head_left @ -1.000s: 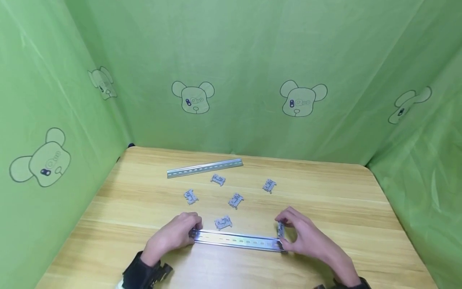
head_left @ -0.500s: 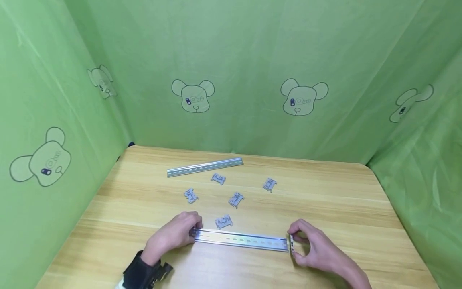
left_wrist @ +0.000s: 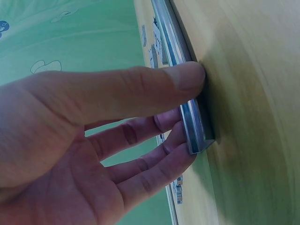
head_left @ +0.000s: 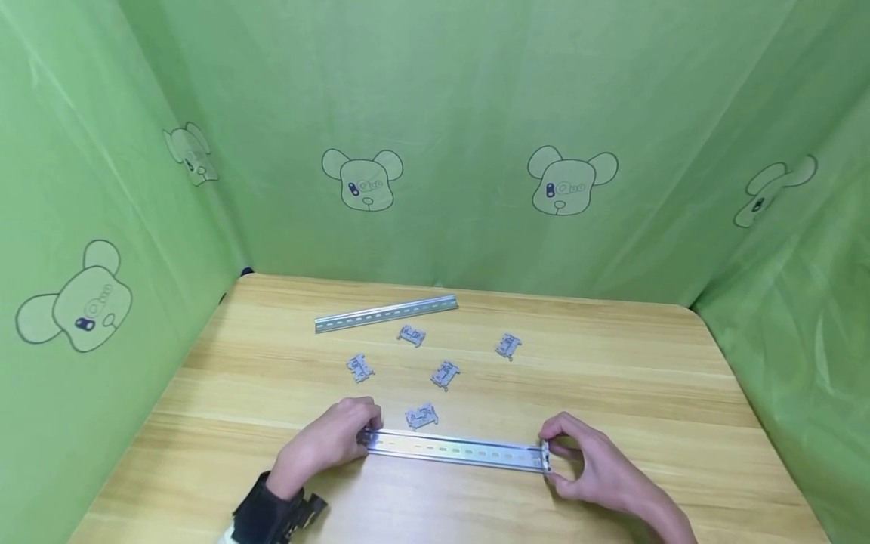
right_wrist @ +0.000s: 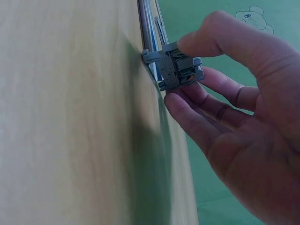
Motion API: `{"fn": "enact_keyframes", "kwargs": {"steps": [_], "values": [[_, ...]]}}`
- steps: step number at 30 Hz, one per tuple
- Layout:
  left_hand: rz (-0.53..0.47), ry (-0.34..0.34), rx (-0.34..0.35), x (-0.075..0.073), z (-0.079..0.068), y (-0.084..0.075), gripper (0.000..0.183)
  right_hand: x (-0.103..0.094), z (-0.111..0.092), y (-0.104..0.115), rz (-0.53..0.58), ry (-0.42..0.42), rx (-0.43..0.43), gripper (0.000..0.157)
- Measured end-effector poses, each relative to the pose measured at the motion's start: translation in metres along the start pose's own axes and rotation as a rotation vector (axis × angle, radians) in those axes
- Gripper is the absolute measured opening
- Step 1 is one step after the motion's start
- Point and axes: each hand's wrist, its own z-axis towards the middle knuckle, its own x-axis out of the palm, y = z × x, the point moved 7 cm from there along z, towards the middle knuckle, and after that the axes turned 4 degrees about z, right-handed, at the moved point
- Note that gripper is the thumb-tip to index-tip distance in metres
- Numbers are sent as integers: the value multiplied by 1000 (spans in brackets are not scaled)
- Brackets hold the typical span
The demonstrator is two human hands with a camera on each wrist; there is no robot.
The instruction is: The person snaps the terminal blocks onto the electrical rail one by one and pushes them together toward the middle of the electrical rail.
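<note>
A slotted metal DIN rail [head_left: 455, 450] lies across the near part of the table. My left hand [head_left: 333, 437] grips its left end; in the left wrist view the thumb [left_wrist: 187, 77] lies over one edge and the fingers reach the opposite edge. At the rail's right end my right hand [head_left: 591, 462] pinches a grey terminal block [head_left: 546, 457] between thumb and fingers. The right wrist view shows this terminal block [right_wrist: 176, 68] standing on edge, its clip-shaped foot right at the rail end.
Several more grey terminal blocks lie flat beyond the rail, one [head_left: 421, 415] close behind it and another [head_left: 507, 345] farther right. A second DIN rail [head_left: 386, 313] rests near the back of the wooden table [head_left: 612, 355]. Green cloth [head_left: 462, 91] hangs around the table.
My right hand has moved right and toward me with the terminal block, turning it upright across the rail's right end, then slightly left onto that end. The left hand has stayed in place.
</note>
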Motion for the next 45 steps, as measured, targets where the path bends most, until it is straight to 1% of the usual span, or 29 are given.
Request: {"fn": "enact_keyframes", "kwargs": {"steps": [2,7,11,14,18,22,29,36,40,45], "values": [[7,-6,5,0,0,0,31,0,1,-1,15,1,4,57],[12,-11,9,0,1,0,31,5,5,-3,55,10,51,55],[11,-7,5,0,1,0,31,12,12,0,37,19,59,54],[13,-4,4,0,1,0,30,16,16,4,-32,19,39,54],[11,-5,3,1,1,0,30,23,24,7,-133,20,39,55],[3,-4,0,1,0,1,30,32,34,7,-175,35,58,54],[-7,-6,-5,1,1,2,31,51,54,11,-177,56,77,51],[-18,-5,-7,0,0,3,30,74,75,20,-160,86,47,50],[-17,3,-13,1,1,4,30,84,84,26,-154,103,20,50],[-17,13,-19,1,2,5,31,92,91,29,-156,113,31,50]]}}
